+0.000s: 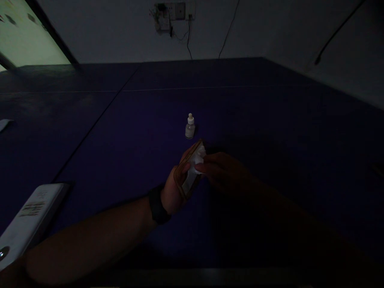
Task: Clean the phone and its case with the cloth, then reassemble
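My left hand (172, 191), a dark band on its wrist, is closed around a flat brown-edged object (177, 176) with a pale face, held tilted above the purple surface. Its thumb lies over the near part of that face. Against the same face, my right hand (223, 170) pinches a crumpled white tissue (199, 157) between thumb and fingers. Dim light hides what kind of thing the brown-edged object is. Just beyond both hands, a small clear dropper bottle (190, 130) with a white cap and pale bulb stands upright.
The dark purple tabletop (144, 120) reaches back to a pale wall. A long white box-like device (33, 216) lies at the left near my forearm. Wall sockets (172, 14) with plugged-in cables are at the back. A white item (4, 124) shows at the left edge.
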A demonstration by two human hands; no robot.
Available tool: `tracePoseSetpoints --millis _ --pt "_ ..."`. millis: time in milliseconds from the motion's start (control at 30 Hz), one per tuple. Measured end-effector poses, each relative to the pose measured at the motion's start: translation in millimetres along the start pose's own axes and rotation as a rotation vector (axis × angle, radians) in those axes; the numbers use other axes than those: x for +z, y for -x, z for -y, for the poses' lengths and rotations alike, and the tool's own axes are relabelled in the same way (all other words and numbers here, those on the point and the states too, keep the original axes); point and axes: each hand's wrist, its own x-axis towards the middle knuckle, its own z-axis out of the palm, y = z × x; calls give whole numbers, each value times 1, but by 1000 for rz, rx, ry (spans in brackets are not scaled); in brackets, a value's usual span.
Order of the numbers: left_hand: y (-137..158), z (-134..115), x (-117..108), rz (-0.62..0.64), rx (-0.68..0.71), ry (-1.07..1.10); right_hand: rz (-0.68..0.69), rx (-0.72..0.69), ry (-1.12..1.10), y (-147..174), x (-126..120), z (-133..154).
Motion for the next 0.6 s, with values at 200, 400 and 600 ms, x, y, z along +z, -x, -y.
tracePoseSetpoints --millis 200,400,600 --pt "1 -2 2 -19 -12 17 4 45 -37 0 0 1" --pt "3 -3 2 -13 -26 23 -4 210 2 2 1 -4" --pt "4 -2 1 -34 -26 35 24 71 -6 -3 -2 -1"
